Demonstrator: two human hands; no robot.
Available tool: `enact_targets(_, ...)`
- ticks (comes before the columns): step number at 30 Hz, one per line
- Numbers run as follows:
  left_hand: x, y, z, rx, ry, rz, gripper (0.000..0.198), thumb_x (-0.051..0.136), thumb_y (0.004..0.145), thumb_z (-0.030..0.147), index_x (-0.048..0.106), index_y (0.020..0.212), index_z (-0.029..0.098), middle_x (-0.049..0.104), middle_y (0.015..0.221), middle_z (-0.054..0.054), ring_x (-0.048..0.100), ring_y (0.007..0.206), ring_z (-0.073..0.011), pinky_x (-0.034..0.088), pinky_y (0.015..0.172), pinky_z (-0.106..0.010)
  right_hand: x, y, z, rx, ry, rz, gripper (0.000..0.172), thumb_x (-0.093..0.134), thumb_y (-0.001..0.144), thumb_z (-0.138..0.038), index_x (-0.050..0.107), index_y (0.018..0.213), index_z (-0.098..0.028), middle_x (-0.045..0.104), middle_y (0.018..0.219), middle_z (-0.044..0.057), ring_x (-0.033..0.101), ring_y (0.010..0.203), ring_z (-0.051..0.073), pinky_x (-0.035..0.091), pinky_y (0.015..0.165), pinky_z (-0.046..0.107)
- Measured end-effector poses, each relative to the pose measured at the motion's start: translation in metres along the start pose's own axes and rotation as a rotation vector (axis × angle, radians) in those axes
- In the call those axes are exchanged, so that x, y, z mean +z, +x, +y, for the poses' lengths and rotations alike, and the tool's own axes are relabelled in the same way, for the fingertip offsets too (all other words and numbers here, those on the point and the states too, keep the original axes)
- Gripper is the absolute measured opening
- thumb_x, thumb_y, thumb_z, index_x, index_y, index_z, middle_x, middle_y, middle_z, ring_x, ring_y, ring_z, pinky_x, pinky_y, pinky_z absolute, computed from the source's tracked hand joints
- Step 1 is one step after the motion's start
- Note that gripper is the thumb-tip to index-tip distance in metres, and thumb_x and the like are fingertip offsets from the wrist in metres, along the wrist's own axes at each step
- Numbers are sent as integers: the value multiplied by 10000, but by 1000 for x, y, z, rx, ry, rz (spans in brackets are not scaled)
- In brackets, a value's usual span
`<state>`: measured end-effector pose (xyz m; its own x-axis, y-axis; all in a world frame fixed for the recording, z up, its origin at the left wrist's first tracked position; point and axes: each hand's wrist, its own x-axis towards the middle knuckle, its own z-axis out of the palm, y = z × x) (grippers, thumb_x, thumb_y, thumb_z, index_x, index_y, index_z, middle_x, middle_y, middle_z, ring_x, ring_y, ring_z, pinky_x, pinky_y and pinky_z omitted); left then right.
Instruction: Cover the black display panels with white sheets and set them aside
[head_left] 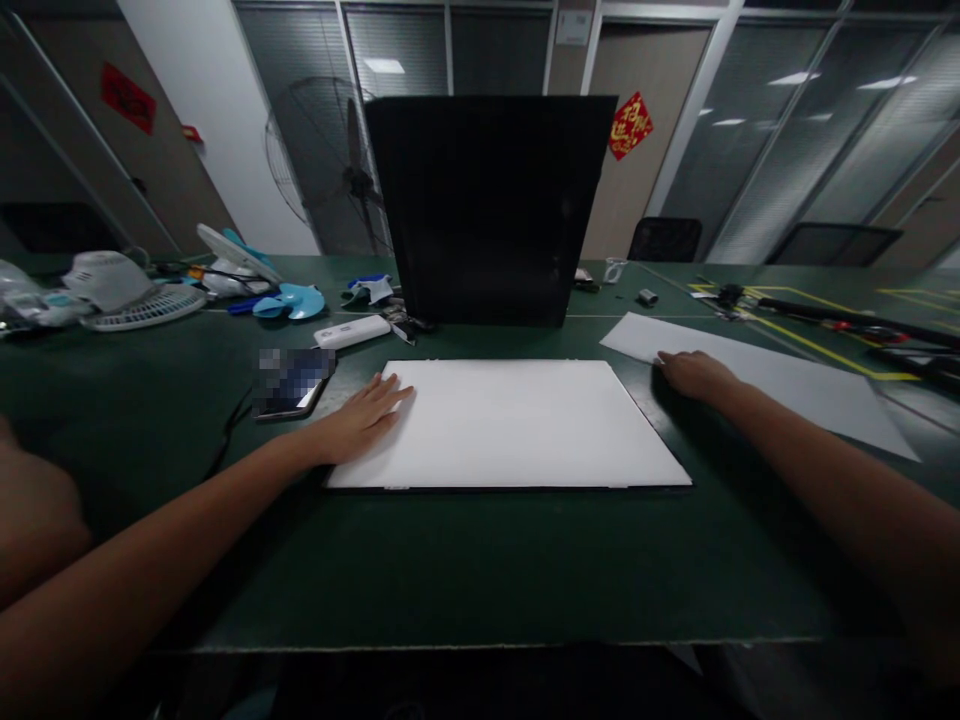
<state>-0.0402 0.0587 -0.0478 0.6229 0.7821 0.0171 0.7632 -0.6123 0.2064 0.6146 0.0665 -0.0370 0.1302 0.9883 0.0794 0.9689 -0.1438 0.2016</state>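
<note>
See white panel (510,425) lying flat on green desk (525,570). Have left hand (367,415) flat on panel's left part, grip spread, holding nothing. Have right hand (697,376) right of panel, at near edge of white sheet (795,378); cannot tell if pinching with that grip. Note black slab (491,210) upright behind panel, phone (296,383) left of panel.

Clearance across the desk (495,580).
An open strip fronts the white panel (502,430); a standing black panel (491,210) blocks passage behind, a phone (300,385) the left side.
</note>
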Motion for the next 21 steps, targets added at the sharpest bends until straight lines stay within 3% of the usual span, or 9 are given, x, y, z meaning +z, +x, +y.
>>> enact_targets(8, -1, 0, 4, -18, 12, -13, 709, 223, 1101, 543, 278, 1714, 189, 120, 1802, -100, 20, 1656, -396, 154, 1325, -634, -37, -30, -35, 119, -66, 91, 454, 425, 1047, -196, 669, 1422, -119, 739, 1199, 270, 744, 1056, 332, 539, 878, 434)
enact_targets(13, 0, 0, 5, -26, 3, -18, 774, 198, 1094, 597, 215, 1723, 146, 82, 1798, -121, -15, 1659, -341, 108, 1343, -588, -70, -57, -80, 5, -83, 233, 496, 337, 1099, -315, 623, 1474, -162, 757, 1192, 220, 748, 1008, 318, 524, 845, 422)
enact_targets(17, -1, -1, 7, -35, 29, -5, 776, 185, 1093, 613, 147, 1737, 182, 73, 1795, -98, 15, 1657, -339, 150, 1341, -585, -88, -96, -129, -341, -62, 220, 487, 367, 1092, -364, 655, 1459, -222, 757, 1273, 144, 744, 997, 277, 528, 767, 364)
enact_targets(21, -3, 0, 12, -58, 66, -24, 771, 167, 1095, 613, 129, 1739, 189, 62, 1792, -85, 16, 1654, -339, 167, 1338, -577, -96, -138, -170, -760, 6, 111, 408, 444, 1071, -330, 733, 1341, -231, 790, 1170, 97, 743, 936, 232, 537, 730, 328)
